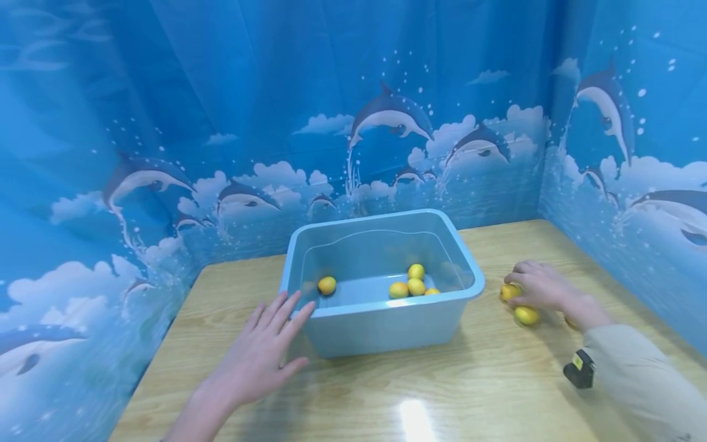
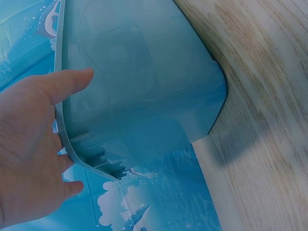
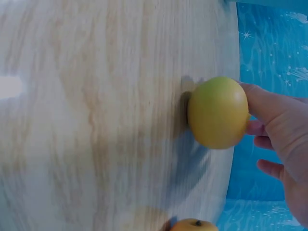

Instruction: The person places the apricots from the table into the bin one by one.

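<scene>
A light blue plastic bin (image 1: 381,328) stands on the wooden table. My left hand (image 1: 256,356) has its fingers spread, with the fingertips at the bin's near left rim; in the left wrist view the thumb (image 2: 72,83) lies over the bin's outer wall. To the right of the bin, my right hand (image 1: 538,287) pinches an orange-yellow fruit (image 1: 507,293) between thumb and fingers. Just beside it lies a yellow fruit (image 1: 526,316), which looms large (image 3: 219,113) in the right wrist view and hides the fingertips there. Another orange fruit (image 3: 195,225) is partly hidden by my wrist in the head view.
Inside the bin, one orange fruit (image 1: 327,285) sits at the left and several yellow fruits (image 1: 416,286) cluster at the right. A blue dolphin-print curtain (image 1: 248,153) encloses the back and sides of the table (image 1: 353,393). A black device (image 1: 580,369) is on my right sleeve.
</scene>
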{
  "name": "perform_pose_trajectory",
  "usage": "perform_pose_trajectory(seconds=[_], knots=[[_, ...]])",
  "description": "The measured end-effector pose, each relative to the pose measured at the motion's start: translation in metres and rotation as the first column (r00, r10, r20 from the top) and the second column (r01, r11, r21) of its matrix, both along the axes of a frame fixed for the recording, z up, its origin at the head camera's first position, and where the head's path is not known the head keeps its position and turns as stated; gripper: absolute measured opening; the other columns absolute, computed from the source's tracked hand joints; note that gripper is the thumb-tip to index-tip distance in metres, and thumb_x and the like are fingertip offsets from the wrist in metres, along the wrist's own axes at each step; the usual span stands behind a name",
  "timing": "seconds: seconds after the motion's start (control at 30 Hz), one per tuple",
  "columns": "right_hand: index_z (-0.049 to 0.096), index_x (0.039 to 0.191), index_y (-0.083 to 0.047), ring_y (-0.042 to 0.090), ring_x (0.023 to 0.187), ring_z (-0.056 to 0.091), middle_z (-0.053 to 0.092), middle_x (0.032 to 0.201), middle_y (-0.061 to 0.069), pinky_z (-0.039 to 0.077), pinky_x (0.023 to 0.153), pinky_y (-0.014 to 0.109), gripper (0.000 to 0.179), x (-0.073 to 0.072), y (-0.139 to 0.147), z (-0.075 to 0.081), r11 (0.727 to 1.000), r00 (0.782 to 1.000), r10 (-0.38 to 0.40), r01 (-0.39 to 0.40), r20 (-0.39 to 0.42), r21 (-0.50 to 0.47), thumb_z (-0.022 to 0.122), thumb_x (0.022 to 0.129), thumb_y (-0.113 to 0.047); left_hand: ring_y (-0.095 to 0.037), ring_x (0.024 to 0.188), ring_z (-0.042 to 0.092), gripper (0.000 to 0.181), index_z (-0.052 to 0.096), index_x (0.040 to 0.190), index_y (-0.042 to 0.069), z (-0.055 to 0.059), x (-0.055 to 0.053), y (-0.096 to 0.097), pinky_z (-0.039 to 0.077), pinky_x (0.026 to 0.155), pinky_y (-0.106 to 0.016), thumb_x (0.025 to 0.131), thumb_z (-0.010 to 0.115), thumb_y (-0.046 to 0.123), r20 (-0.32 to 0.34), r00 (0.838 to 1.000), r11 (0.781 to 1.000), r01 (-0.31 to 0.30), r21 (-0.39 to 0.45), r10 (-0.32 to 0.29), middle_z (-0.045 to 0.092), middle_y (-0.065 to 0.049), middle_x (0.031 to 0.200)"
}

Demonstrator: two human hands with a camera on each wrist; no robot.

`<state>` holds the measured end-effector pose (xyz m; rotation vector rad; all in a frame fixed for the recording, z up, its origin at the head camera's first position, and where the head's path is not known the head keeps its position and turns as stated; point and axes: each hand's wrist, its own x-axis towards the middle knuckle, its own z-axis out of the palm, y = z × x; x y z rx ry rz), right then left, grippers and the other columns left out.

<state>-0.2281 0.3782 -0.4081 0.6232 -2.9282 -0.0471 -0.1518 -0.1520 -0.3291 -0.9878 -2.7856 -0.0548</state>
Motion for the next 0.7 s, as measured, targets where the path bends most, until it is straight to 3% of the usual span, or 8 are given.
perform_pose_trajectory(seconds=[0.47, 0.7], knots=[[0.066, 0.101, -0.001, 0.033, 0.089, 0.053, 0.057, 0.090, 0.009, 0.044, 0.075, 0.053, 0.046, 0.0007, 0.0067, -0.0100, 0.999, 1.000, -0.031, 0.031, 0.000, -0.038, 0.078, 0.069, -0.032, -0.034, 0.139, 0.013, 0.086, 0.019, 0.150, 0.018, 0.0013, 0.0007, 0.0003, 0.016, 0.107, -0.058, 0.082, 0.067, 0.043, 0.017, 1.000, 1.000, -0.003, -0.003, 0.003, 0.014, -0.012, 0.153], [0.065, 0.106, -0.004, 0.037, 0.091, 0.053, 0.058, 0.092, 0.012, 0.043, 0.074, 0.055, 0.047, 0.0009, 0.0040, -0.0048, 1.000, 0.999, -0.020, 0.020, -0.050, 0.017, 0.076, 0.072, -0.034, -0.034, 0.138, 0.014, 0.086, 0.020, 0.149, 0.019, 0.0004, 0.0004, 0.0003, 0.018, 0.106, -0.058, 0.081, 0.068, 0.043, 0.016, 1.000, 1.000, -0.009, 0.000, 0.009, 0.015, -0.012, 0.153]])
